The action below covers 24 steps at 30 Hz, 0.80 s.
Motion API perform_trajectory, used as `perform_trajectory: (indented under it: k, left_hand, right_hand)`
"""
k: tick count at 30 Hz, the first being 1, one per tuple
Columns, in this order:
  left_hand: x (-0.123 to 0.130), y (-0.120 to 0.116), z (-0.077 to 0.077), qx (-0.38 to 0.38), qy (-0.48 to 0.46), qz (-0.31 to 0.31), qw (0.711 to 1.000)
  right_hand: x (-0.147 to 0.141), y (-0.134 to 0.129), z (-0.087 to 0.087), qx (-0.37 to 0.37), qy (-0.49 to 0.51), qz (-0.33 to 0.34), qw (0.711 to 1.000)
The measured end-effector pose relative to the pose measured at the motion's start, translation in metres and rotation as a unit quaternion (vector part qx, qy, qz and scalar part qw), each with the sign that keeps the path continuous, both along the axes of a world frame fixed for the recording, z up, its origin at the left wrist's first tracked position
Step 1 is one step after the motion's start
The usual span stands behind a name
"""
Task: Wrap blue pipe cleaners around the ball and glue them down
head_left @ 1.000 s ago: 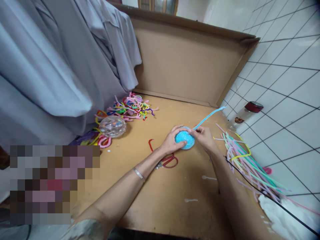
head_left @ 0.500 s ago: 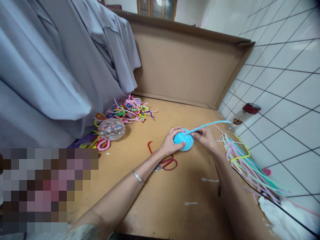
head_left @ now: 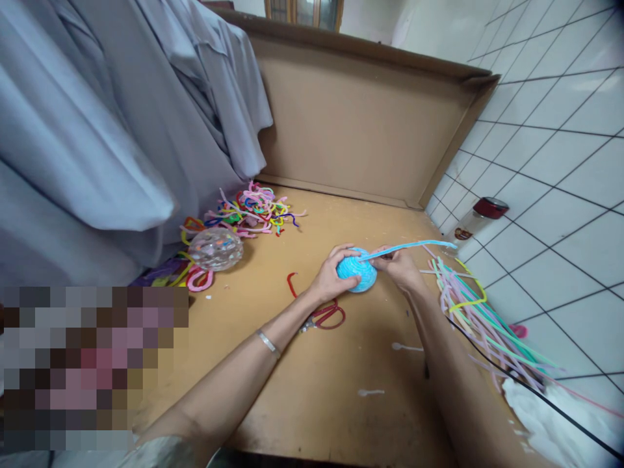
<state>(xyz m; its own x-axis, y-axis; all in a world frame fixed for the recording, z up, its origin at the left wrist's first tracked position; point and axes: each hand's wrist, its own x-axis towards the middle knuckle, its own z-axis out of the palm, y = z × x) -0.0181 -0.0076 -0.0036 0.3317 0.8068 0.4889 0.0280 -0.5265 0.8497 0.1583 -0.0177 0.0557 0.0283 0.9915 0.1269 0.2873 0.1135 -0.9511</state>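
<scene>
A bright blue ball of coiled pipe cleaner [head_left: 359, 273] sits in my left hand [head_left: 329, 278], thumb on the near side and fingers curled over the far side. From its top a fuzzy blue pipe cleaner [head_left: 412, 244] sticks out to the right, its free end bending down slightly. Beside the ball, my right hand [head_left: 400, 268] is closed in a pinch at the base of that strand; the fingertips are partly hidden. Red-handled scissors [head_left: 331, 316] lie under my left wrist, near a short red piece [head_left: 291, 283].
Tangled coloured pipe cleaners [head_left: 258, 208] and a clear faceted bowl [head_left: 216, 249] are at left, by a grey curtain [head_left: 146, 117]. Straight pipe cleaners [head_left: 468, 305], a red-lidded jar [head_left: 482, 218], a black cable [head_left: 536, 393] and white cloth [head_left: 541, 416] lie along the tiled wall.
The blue strand has tilted lower, its free end dropping slightly. My right hand has shifted a little toward the ball; my left hand's grip looks the same.
</scene>
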Motion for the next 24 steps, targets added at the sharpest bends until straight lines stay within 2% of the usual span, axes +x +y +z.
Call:
perform_trajectory:
  k: [3,9,16,24]
  left_hand:
    - [0.001,0.000,-0.001,0.007,-0.001,0.001,1.000]
    - [0.003,-0.001,-0.002,0.008,-0.004,0.011,1.000]
    - [0.004,-0.002,-0.003,-0.007,-0.034,0.005,0.999]
    - [0.004,-0.002,-0.004,-0.008,-0.035,0.012,0.999]
  right_hand:
    - [-0.005,-0.001,0.000,0.007,-0.025,-0.028,0.999]
    - [-0.011,-0.001,-0.004,0.026,-0.161,-0.097,0.982]
    - [-0.010,-0.002,-0.002,0.039,-0.195,-0.059,0.978]
    - [-0.023,-0.012,0.008,0.057,-0.349,-0.101,0.930]
